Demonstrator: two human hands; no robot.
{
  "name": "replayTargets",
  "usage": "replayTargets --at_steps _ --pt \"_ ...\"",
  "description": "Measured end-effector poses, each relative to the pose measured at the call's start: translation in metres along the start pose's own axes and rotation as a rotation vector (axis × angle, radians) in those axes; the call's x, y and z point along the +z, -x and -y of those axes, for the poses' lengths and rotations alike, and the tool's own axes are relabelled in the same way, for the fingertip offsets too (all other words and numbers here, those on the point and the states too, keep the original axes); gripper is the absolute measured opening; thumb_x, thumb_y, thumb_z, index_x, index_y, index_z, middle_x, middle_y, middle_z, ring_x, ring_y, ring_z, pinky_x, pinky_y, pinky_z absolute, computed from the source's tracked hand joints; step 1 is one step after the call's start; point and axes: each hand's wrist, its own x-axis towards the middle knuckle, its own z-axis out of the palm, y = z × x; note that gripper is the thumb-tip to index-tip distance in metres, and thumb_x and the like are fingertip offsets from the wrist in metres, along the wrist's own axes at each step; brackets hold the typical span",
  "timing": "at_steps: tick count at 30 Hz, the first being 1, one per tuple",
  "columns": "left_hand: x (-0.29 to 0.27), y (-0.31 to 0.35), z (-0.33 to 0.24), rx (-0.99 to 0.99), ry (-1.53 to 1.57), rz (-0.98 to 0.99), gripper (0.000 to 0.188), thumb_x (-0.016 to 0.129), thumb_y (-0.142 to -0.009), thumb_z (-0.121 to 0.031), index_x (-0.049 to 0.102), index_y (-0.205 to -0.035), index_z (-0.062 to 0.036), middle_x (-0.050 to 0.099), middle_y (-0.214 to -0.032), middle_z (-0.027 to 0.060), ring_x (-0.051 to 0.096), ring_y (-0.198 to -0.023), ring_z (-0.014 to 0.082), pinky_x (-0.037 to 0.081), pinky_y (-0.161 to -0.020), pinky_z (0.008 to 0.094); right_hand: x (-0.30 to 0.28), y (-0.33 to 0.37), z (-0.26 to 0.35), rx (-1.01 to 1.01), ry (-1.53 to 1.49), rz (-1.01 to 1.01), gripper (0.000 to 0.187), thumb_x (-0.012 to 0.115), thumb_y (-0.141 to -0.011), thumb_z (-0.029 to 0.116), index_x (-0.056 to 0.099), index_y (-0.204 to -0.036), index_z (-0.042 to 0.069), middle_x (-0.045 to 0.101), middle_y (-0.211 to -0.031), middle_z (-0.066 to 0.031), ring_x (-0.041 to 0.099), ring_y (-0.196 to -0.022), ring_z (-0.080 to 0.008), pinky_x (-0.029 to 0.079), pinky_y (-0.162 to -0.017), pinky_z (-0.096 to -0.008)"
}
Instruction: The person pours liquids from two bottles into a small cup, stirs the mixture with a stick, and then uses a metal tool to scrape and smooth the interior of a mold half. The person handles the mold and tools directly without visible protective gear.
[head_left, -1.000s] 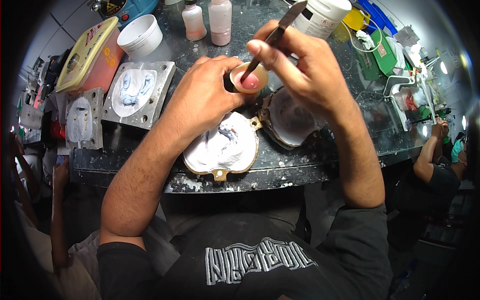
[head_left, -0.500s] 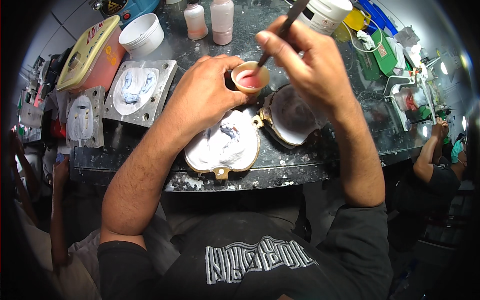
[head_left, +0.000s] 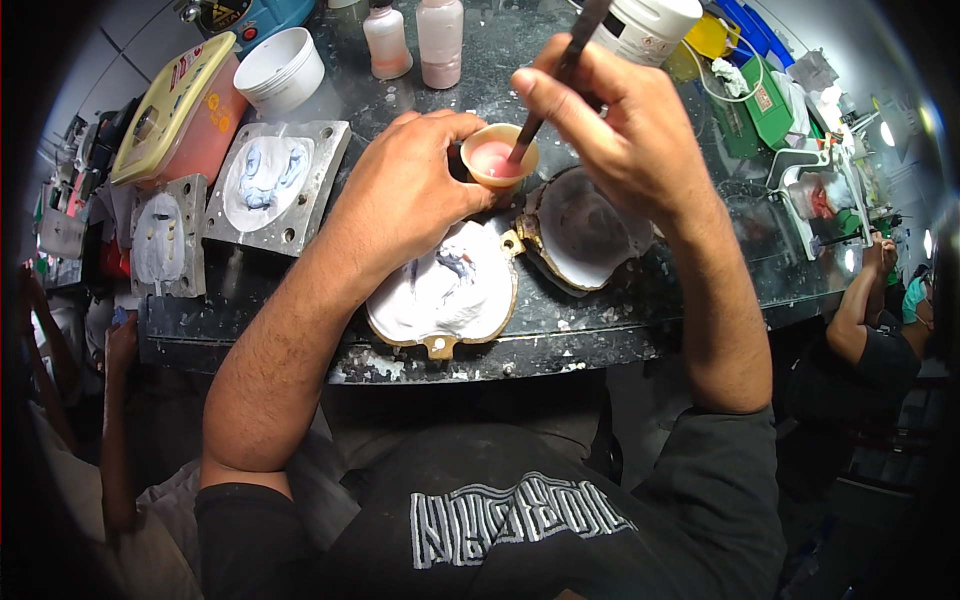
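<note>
My left hand [head_left: 412,180] is wrapped around the left side of a small cream-coloured cup [head_left: 529,153], with pink paste [head_left: 490,161] inside. From above, my right hand [head_left: 620,125] grips a dark spatula [head_left: 565,72] whose lower end dips into the paste. Just below my left hand lies one brass-edged flask half [head_left: 440,300], filled with white plaster and bluish-grey marks in its middle. The other flask half [head_left: 580,235], a hollow with a pale plaster lining, sits under my right wrist, which partly hides it.
Two metal flask halves with plaster, a larger one [head_left: 330,150] and a smaller one [head_left: 196,240], stand at left. Behind them are a white tub [head_left: 282,75] and a lidded plastic box [head_left: 190,120]. Two bottles [head_left: 440,45] stand at the back. Other people work at both sides.
The spatula's lower end has shifted slightly within the cup, and the paste's surface looks different. My left hand keeps its hold on the cup.
</note>
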Motion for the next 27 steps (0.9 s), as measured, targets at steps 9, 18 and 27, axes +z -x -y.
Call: replayTargets --at_steps 9,18,27 --pt "-0.006 -0.003 -0.01 -0.175 0.07 0.13 0.051 0.084 -0.071 -0.021 0.07 -0.117 -0.0032 0.07 -0.114 0.0162 0.066 -0.11 0.0306 0.05 -0.097 0.0407 0.006 0.003 -0.002 -0.072 -0.192 0.144 0.021 0.064 -0.1 0.022 0.066 -0.098 0.001 0.068 -0.076 -0.0038 0.06 -0.069 -0.0092 0.049 -0.067 -0.028" --pt "0.006 -0.001 0.011 0.005 -0.061 -0.008 0.046 0.085 -0.072 -0.021 0.071 -0.112 -0.0027 0.07 -0.11 0.0139 0.065 -0.109 0.0303 0.049 -0.097 0.0405 -0.003 -0.002 -0.007 0.038 -0.275 0.026 0.021 0.061 -0.101 0.023 0.066 -0.099 0.002 0.065 -0.077 -0.005 0.061 -0.072 -0.0129 0.049 -0.069 -0.0292" --pt "0.003 0.002 0.006 -0.034 -0.073 -0.015 0.056 0.091 -0.067 -0.025 0.069 -0.114 -0.0034 0.07 -0.111 0.0118 0.064 -0.109 0.0269 0.048 -0.098 0.039 -0.009 -0.005 -0.02 0.052 -0.478 -0.011 0.02 0.056 -0.102 0.019 0.064 -0.094 0.003 0.059 -0.08 0.002 0.051 -0.071 -0.0059 0.043 -0.065 -0.0227"
